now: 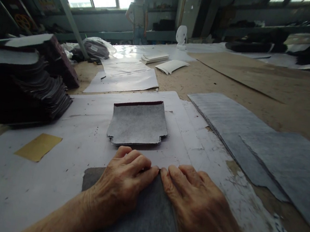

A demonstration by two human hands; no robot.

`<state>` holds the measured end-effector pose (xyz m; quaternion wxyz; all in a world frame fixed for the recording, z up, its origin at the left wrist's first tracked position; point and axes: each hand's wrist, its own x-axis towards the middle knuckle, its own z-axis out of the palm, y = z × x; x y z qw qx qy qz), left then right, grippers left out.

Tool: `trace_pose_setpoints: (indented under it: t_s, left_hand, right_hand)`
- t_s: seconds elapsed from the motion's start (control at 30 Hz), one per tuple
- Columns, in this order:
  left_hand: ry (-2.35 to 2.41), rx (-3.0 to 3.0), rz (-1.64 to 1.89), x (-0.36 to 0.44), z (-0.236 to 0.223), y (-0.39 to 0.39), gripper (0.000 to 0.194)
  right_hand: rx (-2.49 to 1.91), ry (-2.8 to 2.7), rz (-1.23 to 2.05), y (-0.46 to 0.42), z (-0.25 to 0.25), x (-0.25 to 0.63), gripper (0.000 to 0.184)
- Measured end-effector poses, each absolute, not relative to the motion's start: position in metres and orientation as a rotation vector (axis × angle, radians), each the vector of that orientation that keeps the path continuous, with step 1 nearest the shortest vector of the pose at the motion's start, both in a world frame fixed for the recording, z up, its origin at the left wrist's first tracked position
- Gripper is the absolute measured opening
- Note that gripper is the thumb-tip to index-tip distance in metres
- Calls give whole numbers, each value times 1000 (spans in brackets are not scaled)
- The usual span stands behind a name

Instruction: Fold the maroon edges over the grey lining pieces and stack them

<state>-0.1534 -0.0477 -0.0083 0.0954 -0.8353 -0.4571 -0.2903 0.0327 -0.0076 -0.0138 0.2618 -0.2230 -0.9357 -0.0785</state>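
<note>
A grey felt-like sheet (140,221) lies on the white paper in front of me. My left hand (122,180) is closed at its far edge, fingers curled and pressed together on the material. Beside it, my right hand (198,195) pinches the far right corner, the two hands' fingertips almost meeting. My fingers hide most of that edge. Just beyond them rests a small stack of cut grey pieces (139,123) with notched near corners and a dark red strip along the far edge; neither hand touches it.
At left stand a tall pile of dark sheets (40,92) and a yellowish card (38,147). Larger grey sheets (254,145) lie at right. Farther back are white papers (125,81), a brown sheet (242,72), a white fan (181,37) and a person (139,19) standing by the window.
</note>
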Motion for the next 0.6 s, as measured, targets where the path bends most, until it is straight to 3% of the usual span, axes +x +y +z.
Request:
trace_pose_setpoints:
  t_s: [0.37,0.6]
  left_hand:
    - [-1283,-2639,-696,-188,-8,-63,27]
    - [-1293,-2598,-656,-187,-10,-59,24]
  right_hand:
    - [-496,-2506,-304,-7,-16,30,37]
    - [-337,-2569,-139,-2,-9,27,37]
